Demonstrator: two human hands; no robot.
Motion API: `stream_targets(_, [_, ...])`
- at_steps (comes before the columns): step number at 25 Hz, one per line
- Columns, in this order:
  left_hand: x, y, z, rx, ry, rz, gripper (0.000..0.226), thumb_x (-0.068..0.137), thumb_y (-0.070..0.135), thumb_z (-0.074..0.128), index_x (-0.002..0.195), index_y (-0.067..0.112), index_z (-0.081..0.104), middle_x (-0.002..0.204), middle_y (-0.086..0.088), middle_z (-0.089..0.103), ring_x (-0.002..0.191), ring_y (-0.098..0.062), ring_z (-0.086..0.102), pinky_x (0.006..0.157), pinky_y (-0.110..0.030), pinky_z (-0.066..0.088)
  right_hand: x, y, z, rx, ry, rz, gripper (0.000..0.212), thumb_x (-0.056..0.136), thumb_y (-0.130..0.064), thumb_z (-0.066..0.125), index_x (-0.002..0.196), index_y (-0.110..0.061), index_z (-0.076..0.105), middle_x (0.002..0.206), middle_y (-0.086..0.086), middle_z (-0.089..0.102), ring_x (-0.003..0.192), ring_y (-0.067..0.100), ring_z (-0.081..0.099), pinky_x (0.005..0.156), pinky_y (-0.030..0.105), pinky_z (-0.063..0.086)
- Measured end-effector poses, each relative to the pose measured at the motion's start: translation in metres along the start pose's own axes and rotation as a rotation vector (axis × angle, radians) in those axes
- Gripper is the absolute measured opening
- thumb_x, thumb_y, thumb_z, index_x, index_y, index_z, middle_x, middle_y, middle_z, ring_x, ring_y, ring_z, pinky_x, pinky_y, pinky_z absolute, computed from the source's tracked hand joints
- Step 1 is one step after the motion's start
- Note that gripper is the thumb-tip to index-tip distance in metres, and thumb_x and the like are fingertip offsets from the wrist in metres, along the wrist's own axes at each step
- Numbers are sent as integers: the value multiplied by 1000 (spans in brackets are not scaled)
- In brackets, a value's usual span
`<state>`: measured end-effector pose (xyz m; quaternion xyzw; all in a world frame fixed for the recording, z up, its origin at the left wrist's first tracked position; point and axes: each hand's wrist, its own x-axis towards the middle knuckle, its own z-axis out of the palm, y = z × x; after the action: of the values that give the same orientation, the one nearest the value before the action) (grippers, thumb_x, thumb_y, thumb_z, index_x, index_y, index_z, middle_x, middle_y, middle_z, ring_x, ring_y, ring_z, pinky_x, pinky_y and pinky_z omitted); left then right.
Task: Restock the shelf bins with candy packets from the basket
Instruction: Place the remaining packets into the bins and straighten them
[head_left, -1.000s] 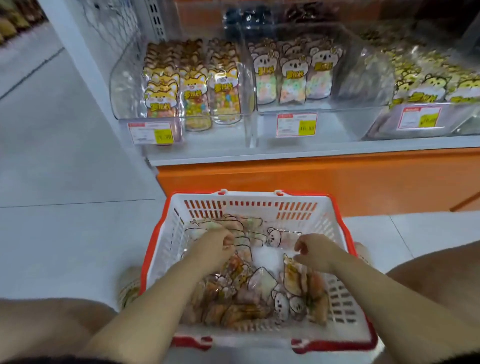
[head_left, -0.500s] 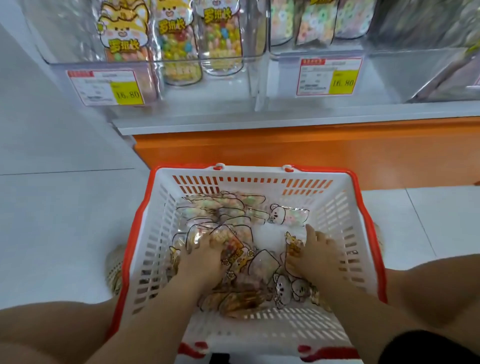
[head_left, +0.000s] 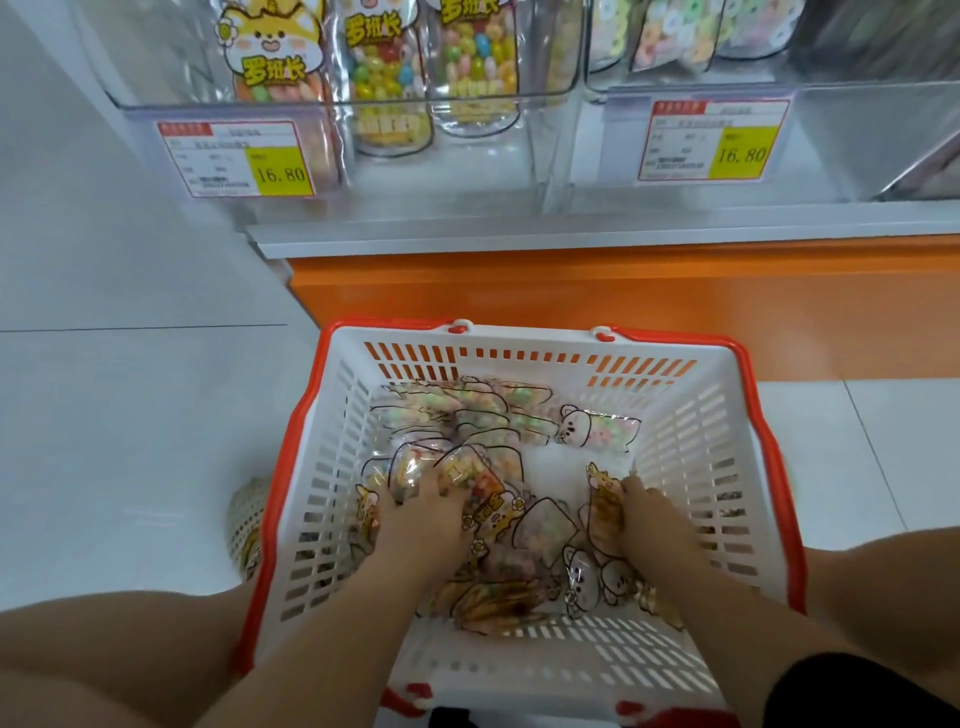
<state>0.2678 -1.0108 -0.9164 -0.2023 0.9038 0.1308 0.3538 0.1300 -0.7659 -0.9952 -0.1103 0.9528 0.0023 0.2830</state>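
Note:
A white basket with a red rim stands on the floor below the shelf and holds several candy packets. My left hand reaches into the left of the pile, its fingers curled into a packet of colourful beans. My right hand is at the right of the pile and grips an upright yellow-orange packet by its side. Above, the clear left shelf bin holds standing packets of the same brand. The right bin holds ring-candy packets.
Price labels reading 16.80 hang on both bin fronts. The orange shelf base runs right behind the basket. White floor tiles spread to the left. My bare knees flank the basket, and a woven shoe shows at its left.
The view has dropped closer to the basket. Both hands have gone from above the pile down onto the packets, and their fingers have closed on packets.

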Motion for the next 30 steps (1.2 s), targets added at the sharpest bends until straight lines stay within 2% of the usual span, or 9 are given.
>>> stream_targets(4, [-3,6,-13,-23,-14,-16,45,96,43,53,140,33,47,162,-10,16,136,-33,45,118,-67,7,0,-6,-40,151,15,-76,28,98,-14,43,123,-20,54,94,3,66,75,20,60,69,36,55])
stream_targets(7, [-13,23,-40,-151,31,60,41,95,43,55,134,30,54,146,-2,47,127,-25,52,115,-55,31,-22,-20,-101,380,-4,-249,26,99,-22,51,124,-26,54,99,2,68,73,18,63,60,32,52])
stream_targets(9, [-25,35,-68,-430,-1,139,31,99,41,53,119,20,65,114,1,69,98,-16,65,88,-35,52,-45,-35,-138,499,-29,-417,29,95,-15,60,121,-28,55,110,-1,67,84,17,65,66,28,54])
stream_targets(11, [-49,46,-101,-826,-118,144,31,102,39,52,114,16,69,96,5,74,85,-13,71,74,-27,49,-72,-50,-170,543,48,-540,35,92,-12,62,120,-32,55,109,-7,66,90,18,65,74,33,56])
stream_targets(15, [-99,53,-150,-1423,-294,188,54,97,57,50,126,14,63,116,-5,72,101,-26,72,83,-39,56,-126,-76,-218,636,391,-769,31,95,-19,59,118,-40,57,112,-22,64,98,-3,59,81,18,50])
stream_targets(19, [-143,48,-183,-1950,-396,394,95,78,85,39,116,3,68,111,-17,67,100,-35,66,99,-54,49,-153,-84,-234,248,758,-1166,49,86,-3,60,129,-27,56,144,-3,53,131,21,52,105,33,46])
stream_targets(24, [-171,35,-187,-1993,-234,500,52,93,49,55,119,5,67,104,-18,69,85,-35,68,71,-42,56,-169,-77,-243,-94,846,-1434,61,71,-1,65,128,-22,58,147,9,50,145,33,30,122,43,22])
stream_targets(27, [-164,36,-177,-1903,-111,442,36,87,21,60,115,0,68,108,-22,70,89,-35,69,75,-43,57,-176,-75,-245,-2,778,-1504,50,73,-5,60,119,-23,63,139,2,59,148,31,29,120,54,25])
stream_targets(30, [-154,38,-173,-1848,39,443,30,90,8,58,116,-3,66,107,-28,70,83,-36,70,59,-34,56,-181,-74,-247,174,697,-1538,35,74,-4,57,104,-21,56,110,-1,70,144,26,38,118,54,28])
